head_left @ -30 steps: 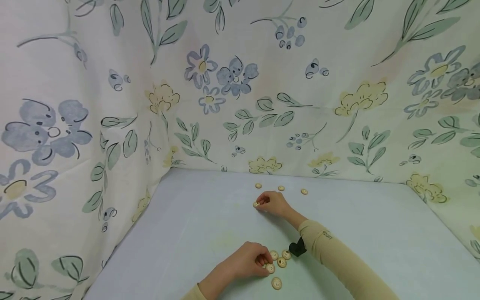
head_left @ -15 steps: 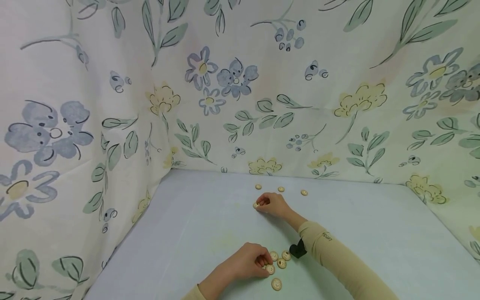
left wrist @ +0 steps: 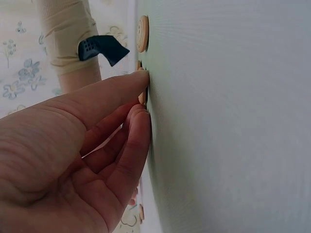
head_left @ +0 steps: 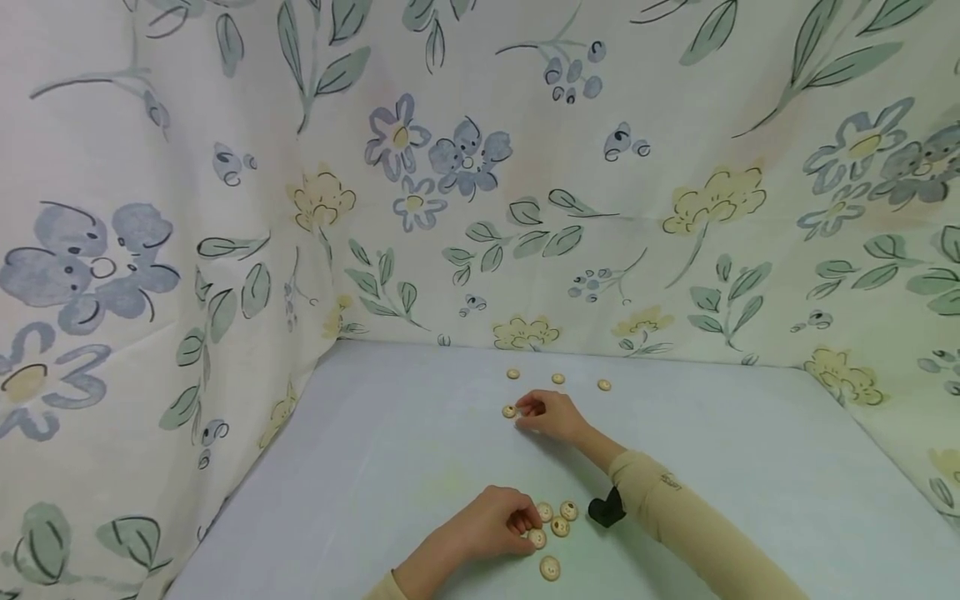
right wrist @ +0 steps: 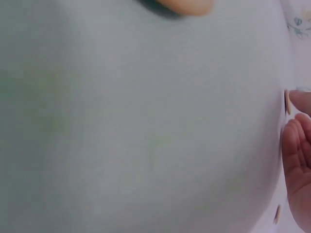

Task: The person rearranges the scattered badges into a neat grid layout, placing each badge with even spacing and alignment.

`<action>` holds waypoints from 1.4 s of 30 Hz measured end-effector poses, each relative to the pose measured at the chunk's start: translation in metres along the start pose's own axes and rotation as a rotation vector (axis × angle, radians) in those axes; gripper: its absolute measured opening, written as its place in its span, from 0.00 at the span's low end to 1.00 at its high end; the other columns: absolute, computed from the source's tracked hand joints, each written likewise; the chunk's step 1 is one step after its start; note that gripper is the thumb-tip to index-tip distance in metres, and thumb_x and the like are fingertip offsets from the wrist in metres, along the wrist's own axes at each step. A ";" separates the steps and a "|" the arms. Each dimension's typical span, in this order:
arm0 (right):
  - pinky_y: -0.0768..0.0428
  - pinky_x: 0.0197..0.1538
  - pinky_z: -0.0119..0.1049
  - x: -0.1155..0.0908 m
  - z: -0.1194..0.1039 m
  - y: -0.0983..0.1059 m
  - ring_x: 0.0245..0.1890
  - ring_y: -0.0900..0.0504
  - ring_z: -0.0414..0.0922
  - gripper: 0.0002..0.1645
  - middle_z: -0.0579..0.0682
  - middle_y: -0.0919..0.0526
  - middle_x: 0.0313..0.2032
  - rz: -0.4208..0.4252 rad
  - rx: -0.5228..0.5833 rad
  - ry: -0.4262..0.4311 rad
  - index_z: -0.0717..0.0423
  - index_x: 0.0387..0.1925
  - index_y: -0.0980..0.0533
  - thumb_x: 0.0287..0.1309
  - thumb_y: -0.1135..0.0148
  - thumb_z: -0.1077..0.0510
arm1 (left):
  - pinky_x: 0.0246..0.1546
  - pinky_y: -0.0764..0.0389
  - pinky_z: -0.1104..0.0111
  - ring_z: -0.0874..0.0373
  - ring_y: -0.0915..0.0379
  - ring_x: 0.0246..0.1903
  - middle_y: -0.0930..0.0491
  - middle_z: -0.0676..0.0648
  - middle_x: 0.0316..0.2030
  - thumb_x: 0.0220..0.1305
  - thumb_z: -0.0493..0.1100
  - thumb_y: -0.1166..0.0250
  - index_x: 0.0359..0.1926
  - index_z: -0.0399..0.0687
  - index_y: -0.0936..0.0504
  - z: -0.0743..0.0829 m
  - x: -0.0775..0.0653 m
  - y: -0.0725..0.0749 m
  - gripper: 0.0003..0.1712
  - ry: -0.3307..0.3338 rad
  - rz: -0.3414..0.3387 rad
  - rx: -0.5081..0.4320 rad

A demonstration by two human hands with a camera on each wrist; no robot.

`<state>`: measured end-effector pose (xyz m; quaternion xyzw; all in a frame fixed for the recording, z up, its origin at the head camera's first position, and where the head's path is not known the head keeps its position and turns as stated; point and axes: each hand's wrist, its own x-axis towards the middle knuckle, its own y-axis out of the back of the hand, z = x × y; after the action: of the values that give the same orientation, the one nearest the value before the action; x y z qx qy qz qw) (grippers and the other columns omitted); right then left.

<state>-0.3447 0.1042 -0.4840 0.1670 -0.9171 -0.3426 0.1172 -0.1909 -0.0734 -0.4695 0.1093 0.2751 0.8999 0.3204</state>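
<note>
In the head view my left hand (head_left: 495, 527) pinches the edge of a small round wooden disc (head_left: 536, 538) with dark marks on its face, flat on the table. The left wrist view shows its thumb (left wrist: 116, 92) and fingertips at the tabletop, covering most of that disc. Farther off, my right hand (head_left: 553, 415) is beside another wooden disc (head_left: 509, 412), its thumb and fingers parted and not gripping it. At the right edge of the right wrist view, the fingers (right wrist: 294, 150) appear close to a disc (right wrist: 287, 102) seen edge-on.
Beside the left hand lie several more discs (head_left: 560, 526), with one disc (head_left: 550, 568) nearer. A row of three discs, including a middle disc (head_left: 558, 378), lies at the back. A black piece (head_left: 606, 508) hangs at the right sleeve. Flowered cloth (head_left: 480, 250) surrounds the pale table (head_left: 375, 450).
My right hand has let go of the far disc and drawn slightly right, leaving the disc on the table. The left hand keeps its pinch in place.
</note>
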 end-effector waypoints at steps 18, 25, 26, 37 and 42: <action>0.25 0.33 0.30 -0.060 0.004 0.015 0.31 0.23 0.39 0.13 0.42 0.19 0.30 -0.007 0.077 -0.023 0.54 0.40 0.18 0.54 0.28 0.54 | 0.31 0.25 0.78 0.71 0.31 0.26 0.25 0.58 0.25 0.49 0.32 0.27 0.33 0.43 0.17 -0.003 0.002 -0.001 0.10 0.010 0.011 -0.007; 0.25 0.33 0.30 -0.087 0.007 0.019 0.31 0.23 0.41 0.13 0.43 0.19 0.29 -0.016 0.102 -0.042 0.54 0.39 0.18 0.54 0.28 0.53 | 0.31 0.25 0.78 0.71 0.31 0.26 0.24 0.57 0.24 0.49 0.32 0.27 0.33 0.43 0.17 -0.001 0.002 -0.002 0.09 0.008 0.014 0.001; 0.25 0.33 0.30 -0.092 0.008 0.020 0.31 0.23 0.40 0.13 0.43 0.19 0.29 -0.014 0.102 -0.043 0.53 0.39 0.18 0.54 0.28 0.53 | 0.31 0.25 0.78 0.71 0.31 0.26 0.24 0.57 0.24 0.49 0.32 0.27 0.33 0.43 0.17 0.000 0.002 -0.002 0.09 0.010 0.014 0.000; 0.23 0.34 0.30 -0.128 0.009 0.027 0.29 0.23 0.37 0.12 0.42 0.19 0.28 -0.012 0.125 0.003 0.55 0.38 0.18 0.53 0.28 0.54 | 0.30 0.25 0.78 0.70 0.30 0.25 0.24 0.57 0.24 0.49 0.31 0.27 0.32 0.43 0.17 0.002 0.001 -0.003 0.09 0.012 0.025 -0.005; 0.23 0.33 0.29 -0.139 0.011 0.028 0.29 0.23 0.35 0.13 0.40 0.20 0.28 -0.029 0.103 0.013 0.54 0.38 0.18 0.52 0.27 0.54 | 0.29 0.25 0.78 0.70 0.30 0.25 0.24 0.56 0.23 0.48 0.30 0.27 0.32 0.42 0.17 0.003 0.001 -0.003 0.09 -0.009 0.034 -0.001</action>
<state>-0.2272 0.1845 -0.4870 0.1881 -0.9302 -0.2953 0.1096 -0.1891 -0.0696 -0.4687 0.1180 0.2710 0.9049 0.3064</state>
